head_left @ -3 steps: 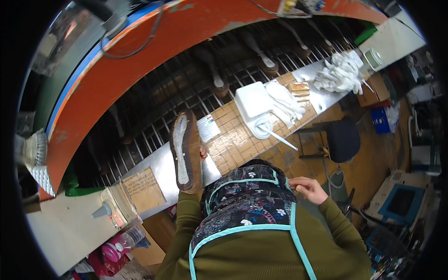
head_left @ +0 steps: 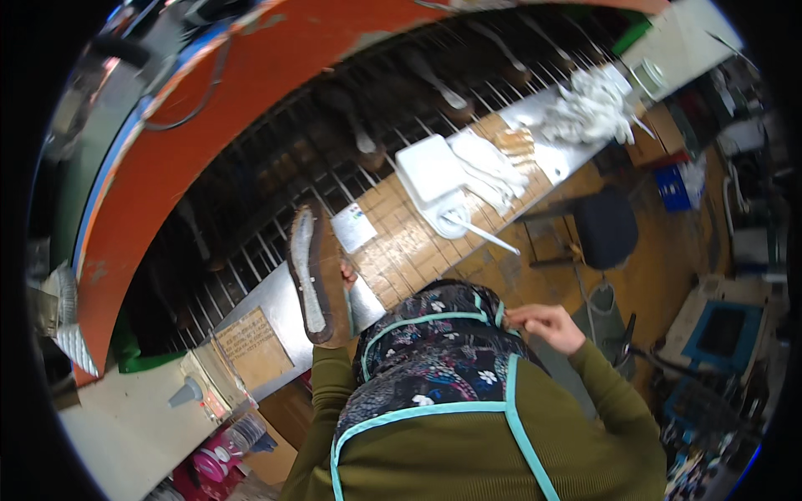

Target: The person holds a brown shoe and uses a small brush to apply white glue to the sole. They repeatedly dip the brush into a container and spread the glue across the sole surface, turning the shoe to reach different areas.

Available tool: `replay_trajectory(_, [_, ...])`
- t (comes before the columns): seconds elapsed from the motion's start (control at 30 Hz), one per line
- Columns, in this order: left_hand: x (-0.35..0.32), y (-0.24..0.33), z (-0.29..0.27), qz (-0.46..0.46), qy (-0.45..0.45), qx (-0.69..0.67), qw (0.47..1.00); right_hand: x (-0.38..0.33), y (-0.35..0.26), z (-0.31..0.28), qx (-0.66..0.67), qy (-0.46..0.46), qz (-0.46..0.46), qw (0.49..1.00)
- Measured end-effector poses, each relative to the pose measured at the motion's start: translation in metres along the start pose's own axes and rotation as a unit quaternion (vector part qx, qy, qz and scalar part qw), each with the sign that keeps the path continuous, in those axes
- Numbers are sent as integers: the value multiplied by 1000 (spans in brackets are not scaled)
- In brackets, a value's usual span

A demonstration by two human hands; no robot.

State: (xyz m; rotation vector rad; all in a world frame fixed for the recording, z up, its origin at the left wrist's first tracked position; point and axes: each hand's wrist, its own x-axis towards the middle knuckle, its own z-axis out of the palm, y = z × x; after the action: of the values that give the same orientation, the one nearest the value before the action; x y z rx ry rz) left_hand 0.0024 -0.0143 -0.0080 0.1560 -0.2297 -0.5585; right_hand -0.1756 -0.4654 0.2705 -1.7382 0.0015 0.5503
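A brown shoe (head_left: 336, 292) is held bottom up over the near edge of the bench, a rough pale strip running along its underside. Behind it, my left hand (head_left: 347, 274) grips the shoe; only a few fingertips show past its right side. My right hand (head_left: 551, 326) is at the right edge of my dark floral apron (head_left: 426, 367). Its fingers are pressed together there, and whatever may be between them is too small to make out.
Beyond the bench, several shoes rest on a rack of metal rods (head_left: 251, 242) under an orange housing (head_left: 159, 209). On the bench are a white container (head_left: 430, 171), a long-handled white tool (head_left: 489, 240), white gloves (head_left: 589, 113) and cardboard (head_left: 255, 342). A dark chair (head_left: 606, 230) stands at right.
The view has shifted, so the bench and rack appear farther left. The shoe stays in my left hand, and my right hand remains beside the apron edge.
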Motion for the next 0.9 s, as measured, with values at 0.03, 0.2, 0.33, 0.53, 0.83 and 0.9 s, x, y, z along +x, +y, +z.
replay_trajectory(0.03, [-2, 6, 2, 5, 11, -7, 1000, 4, 13, 6, 62, 8, 41, 997])
replay_trajectory(0.2, [-2, 16, 13, -7, 26, -39, 999, 22, 59, 15, 178, 46, 157, 970])
replay_trajectory(0.33, [3, 23, 18, -30, -3, -15, 999, 15, 51, 9, -32, -32, -38, 998])
replay_trajectory(0.53, [9, 28, 21, -61, 24, -3, 998, 43, 54, -1, -36, -174, 26, 984])
replay_trajectory(0.83, [3, 31, 18, -61, 52, 24, 996, 16, 65, -12, 156, -114, 42, 980])
replay_trajectory(0.9, [2, 31, 18, -65, 39, 19, 997, 22, 65, -8, 133, -83, 8, 988])
